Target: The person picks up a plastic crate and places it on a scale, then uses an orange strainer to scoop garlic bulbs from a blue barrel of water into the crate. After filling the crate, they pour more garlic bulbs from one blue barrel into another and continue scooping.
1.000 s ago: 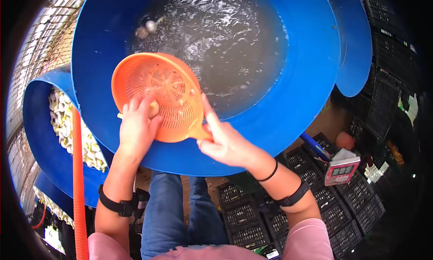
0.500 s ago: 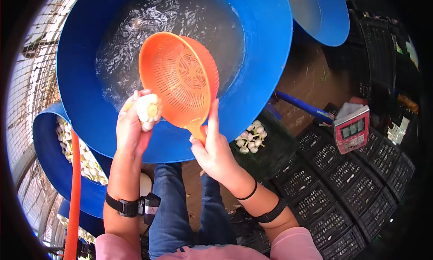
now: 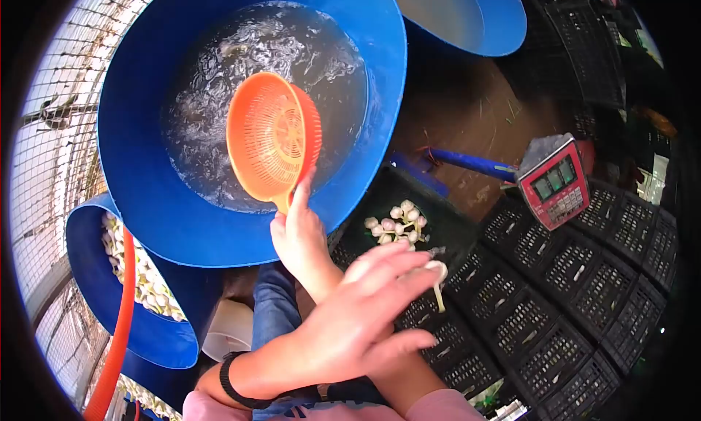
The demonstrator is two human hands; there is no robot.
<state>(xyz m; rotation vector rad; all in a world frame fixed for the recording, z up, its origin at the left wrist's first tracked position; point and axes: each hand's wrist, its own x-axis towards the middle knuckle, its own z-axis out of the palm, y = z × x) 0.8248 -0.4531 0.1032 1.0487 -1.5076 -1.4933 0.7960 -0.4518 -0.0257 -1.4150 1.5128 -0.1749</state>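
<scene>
My right hand grips the handle of an orange colander, tilted above the water in the large blue tub. Crossed over my right forearm, my left hand has its fingers apart and holds nothing. Just past its fingertips is a white bulb with a pale stem, apparently in the air. Several white bulbs lie in a pile on a dark surface beyond that hand.
A red scale display stands on a blue post at the right, among black crates. At the left are a blue container of white bulbs and an orange hose. Another blue tub is at the top.
My left hand has swung from the colander's left side across to the right and let go of the bulbs it held. The view has shifted; my right hand still holds the colander.
</scene>
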